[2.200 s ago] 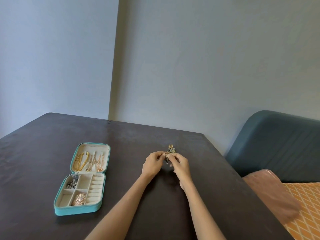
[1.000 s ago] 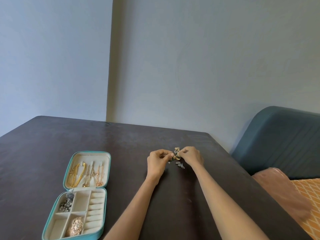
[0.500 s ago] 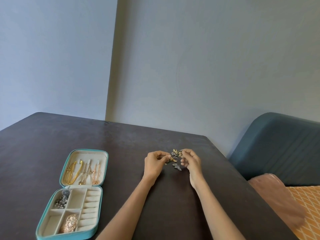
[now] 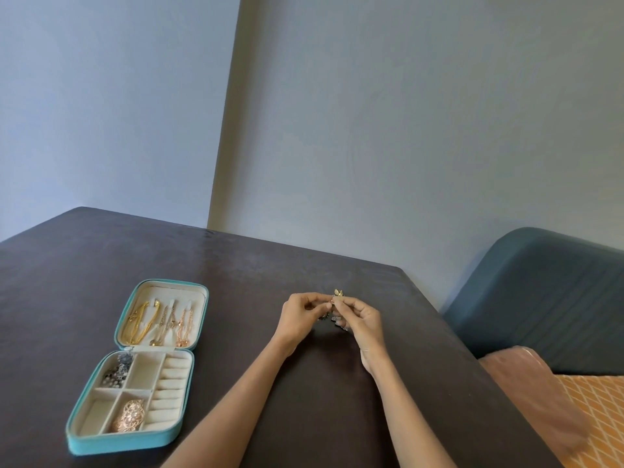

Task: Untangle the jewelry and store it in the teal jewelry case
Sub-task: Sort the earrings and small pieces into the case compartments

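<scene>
1. Both hands pinch the tangled jewelry [image 4: 332, 307] between them: left hand [image 4: 299, 317], right hand [image 4: 361, 320], each grip curled tight on it.
2. Right of the open teal jewelry case [image 4: 133, 444], above the desk [image 4: 236, 278].

dark table [image 4: 236, 265], open teal jewelry case [image 4: 121, 445] lying flat on its left side, near front edge

Both hands [image 4: 332, 315] drew together, lifting the jewelry tangle [image 4: 337, 293] (gold tip up)
</scene>
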Tool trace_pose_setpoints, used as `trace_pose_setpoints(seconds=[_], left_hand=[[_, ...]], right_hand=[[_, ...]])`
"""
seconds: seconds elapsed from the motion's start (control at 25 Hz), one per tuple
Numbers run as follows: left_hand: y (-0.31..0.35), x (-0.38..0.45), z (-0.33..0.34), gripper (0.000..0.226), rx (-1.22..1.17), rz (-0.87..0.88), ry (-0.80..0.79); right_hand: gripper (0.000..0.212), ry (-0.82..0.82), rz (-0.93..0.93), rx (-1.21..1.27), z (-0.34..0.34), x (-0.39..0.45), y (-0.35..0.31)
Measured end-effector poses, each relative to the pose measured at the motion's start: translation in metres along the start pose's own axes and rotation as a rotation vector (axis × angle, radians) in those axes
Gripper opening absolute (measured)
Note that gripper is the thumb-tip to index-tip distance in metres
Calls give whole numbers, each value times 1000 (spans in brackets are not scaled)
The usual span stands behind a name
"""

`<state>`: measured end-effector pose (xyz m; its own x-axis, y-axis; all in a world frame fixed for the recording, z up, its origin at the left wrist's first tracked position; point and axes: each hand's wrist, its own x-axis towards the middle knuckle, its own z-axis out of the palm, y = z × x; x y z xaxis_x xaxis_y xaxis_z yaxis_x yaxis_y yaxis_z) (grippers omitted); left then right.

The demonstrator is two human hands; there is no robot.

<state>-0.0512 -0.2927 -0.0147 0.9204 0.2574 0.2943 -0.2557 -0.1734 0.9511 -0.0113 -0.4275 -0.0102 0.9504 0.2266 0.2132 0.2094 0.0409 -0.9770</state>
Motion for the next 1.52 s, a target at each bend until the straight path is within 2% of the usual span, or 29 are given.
trace_pose_setpoints(seconds=[0.16,0.4,0.52,0.68,0.84,1.04,1.2,1.32,1.52], left_hand=[[-3,2,1,15,9,-24,37],[-4,3,3,5,-17,-44,84],[-5,4,3,5,-33,-28,130],[-4,3,2,11,-12,-15,74],[-3,2,2,13,5,-7,23],[-6,3,1,11,-42,-11,64],[-9,5,1,13,-19,-18,2],[-10,7,-1,14,-63,-4,-27],[-12,7,-1,7,-108,-18,74]], right_hand=[[6,-10,-1,-19,0,1,1],[23,-33,7,-69,-2,4,4],[13,28,-8,-65,-1,4,5],[3,77,-27,-38,-2,4,5],[6,54,-37,-117,-1,3,5],[17,1,-11,-65,2,1,2],[13,-41,-22,-105,2,0,1],[20,-65,-29,-125,0,0,0],[23,-99,-4,-102,-1,-1,0]])
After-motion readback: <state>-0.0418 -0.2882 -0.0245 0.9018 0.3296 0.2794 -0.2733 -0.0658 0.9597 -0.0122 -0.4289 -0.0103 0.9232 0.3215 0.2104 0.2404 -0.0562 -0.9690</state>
